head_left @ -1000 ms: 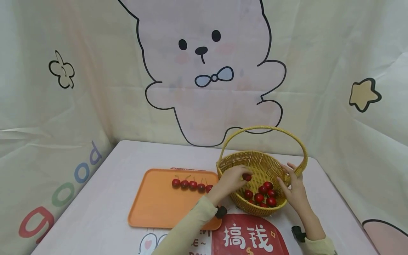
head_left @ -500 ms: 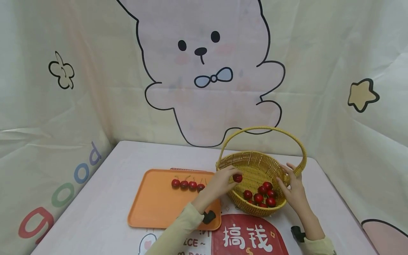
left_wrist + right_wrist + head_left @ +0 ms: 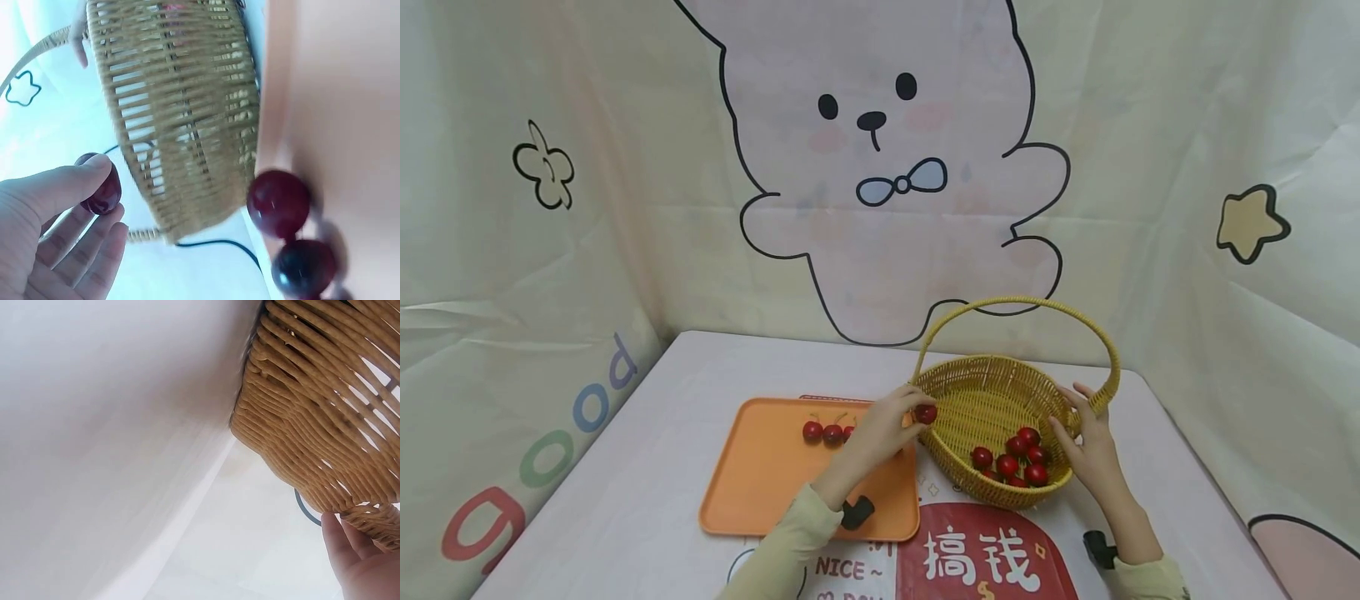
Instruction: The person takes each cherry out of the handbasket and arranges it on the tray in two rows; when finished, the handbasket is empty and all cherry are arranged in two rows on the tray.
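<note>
Between its thumb and fingers my left hand (image 3: 880, 425) pinches a dark red cherry (image 3: 926, 414), held at the left rim of the yellow wicker basket (image 3: 973, 402). In the left wrist view that cherry (image 3: 103, 190) appears beside the basket's woven wall (image 3: 181, 112). Below the hand lies an orange tray (image 3: 752, 483), where a row of cherries (image 3: 832, 434) with stems runs along the back; the forearm and hand cover part of the row. My right hand (image 3: 1097, 454) grips the basket's right rim by the handle base. Several cherries (image 3: 1007, 465) are inside the basket, toward its front.
The basket's tall arched handle (image 3: 1018, 300) rises above it. A white tablecloth (image 3: 700, 375) covers the table, with a red printed patch (image 3: 985, 550) at the front. A fabric backdrop (image 3: 880, 250) with a cartoon animal stands behind the table.
My left hand has moved left with the cherry, from over the basket's inside to its left rim, hiding more of the row on the tray. The right hand has stayed at the basket.
</note>
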The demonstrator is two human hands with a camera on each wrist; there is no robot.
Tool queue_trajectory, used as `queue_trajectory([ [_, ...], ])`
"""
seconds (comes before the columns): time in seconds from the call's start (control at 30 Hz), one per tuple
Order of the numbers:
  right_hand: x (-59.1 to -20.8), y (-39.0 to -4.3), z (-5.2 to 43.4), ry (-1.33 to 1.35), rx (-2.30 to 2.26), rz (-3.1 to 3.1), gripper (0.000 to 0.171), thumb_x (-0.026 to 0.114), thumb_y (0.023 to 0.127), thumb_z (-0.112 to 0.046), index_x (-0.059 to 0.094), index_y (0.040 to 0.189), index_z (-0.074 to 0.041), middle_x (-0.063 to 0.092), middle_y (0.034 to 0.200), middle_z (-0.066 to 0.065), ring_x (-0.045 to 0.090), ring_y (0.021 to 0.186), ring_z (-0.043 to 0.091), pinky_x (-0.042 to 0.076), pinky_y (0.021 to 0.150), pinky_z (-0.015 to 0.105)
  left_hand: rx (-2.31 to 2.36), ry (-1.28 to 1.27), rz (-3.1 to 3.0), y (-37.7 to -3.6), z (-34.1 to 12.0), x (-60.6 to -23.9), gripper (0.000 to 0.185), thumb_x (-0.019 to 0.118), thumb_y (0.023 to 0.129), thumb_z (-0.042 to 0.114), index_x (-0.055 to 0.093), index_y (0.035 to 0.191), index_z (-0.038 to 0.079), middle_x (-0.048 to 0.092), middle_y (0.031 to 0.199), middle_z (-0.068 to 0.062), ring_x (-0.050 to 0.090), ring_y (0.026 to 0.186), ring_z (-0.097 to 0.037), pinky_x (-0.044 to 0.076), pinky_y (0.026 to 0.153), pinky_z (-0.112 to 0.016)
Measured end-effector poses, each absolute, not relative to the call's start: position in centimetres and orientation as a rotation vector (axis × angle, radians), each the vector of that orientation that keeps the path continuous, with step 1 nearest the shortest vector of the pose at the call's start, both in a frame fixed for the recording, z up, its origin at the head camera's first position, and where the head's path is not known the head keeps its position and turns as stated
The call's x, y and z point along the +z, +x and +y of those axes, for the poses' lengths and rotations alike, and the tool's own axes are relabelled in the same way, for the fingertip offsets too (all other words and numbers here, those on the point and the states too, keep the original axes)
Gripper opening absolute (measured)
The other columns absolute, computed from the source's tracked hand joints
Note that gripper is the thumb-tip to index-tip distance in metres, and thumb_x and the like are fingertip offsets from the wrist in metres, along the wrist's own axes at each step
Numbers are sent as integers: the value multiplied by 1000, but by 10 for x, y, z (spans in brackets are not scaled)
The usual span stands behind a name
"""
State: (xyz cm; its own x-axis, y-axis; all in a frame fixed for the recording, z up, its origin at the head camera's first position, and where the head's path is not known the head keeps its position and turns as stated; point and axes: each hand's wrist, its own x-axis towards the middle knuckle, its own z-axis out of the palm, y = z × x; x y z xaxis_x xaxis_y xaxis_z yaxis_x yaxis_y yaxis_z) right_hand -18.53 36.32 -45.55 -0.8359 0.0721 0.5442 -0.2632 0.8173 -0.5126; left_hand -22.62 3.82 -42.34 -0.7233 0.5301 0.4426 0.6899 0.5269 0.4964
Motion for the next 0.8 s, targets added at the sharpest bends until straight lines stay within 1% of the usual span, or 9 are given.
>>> queue_trajectory([
  [0.17, -456, -186, 363, 153, 798, -2429, 55, 64, 85, -5, 42, 136, -14, 27, 139, 20, 46, 112, 43, 41, 78, 68, -1013, -986, -2514, -229, 20, -425, 35, 71, 80, 9, 65, 114, 13, 59, 115, 0, 59, 103, -14, 51, 85, -26],
  [0.37, -456, -187, 363, 187, 792, -2402, 53, 63, 85, -1, 44, 134, -8, 27, 139, 22, 46, 110, 44, 43, 74, 67, -1013, -943, -2465, -233, -1, -426, 35, 74, 77, 5, 66, 110, 11, 60, 110, -1, 60, 98, -15, 52, 83, -28],
  [0.6, -455, -187, 362, 178, 796, -2411, 54, 64, 85, -2, 43, 134, -10, 27, 139, 23, 46, 110, 45, 42, 75, 68, -1004, -909, -2464, -236, -26, -429, 36, 75, 73, -1, 66, 107, 9, 60, 108, -3, 61, 96, -17, 52, 81, -31],
  [0.8, -455, -187, 362, 187, 791, -2402, 55, 64, 84, 0, 43, 134, -9, 27, 139, 23, 47, 109, 45, 44, 73, 67, -1004, -825, -2529, -237, -46, -432, 34, 75, 72, -2, 68, 104, 8, 60, 105, -4, 61, 96, -19, 51, 83, -35],
])
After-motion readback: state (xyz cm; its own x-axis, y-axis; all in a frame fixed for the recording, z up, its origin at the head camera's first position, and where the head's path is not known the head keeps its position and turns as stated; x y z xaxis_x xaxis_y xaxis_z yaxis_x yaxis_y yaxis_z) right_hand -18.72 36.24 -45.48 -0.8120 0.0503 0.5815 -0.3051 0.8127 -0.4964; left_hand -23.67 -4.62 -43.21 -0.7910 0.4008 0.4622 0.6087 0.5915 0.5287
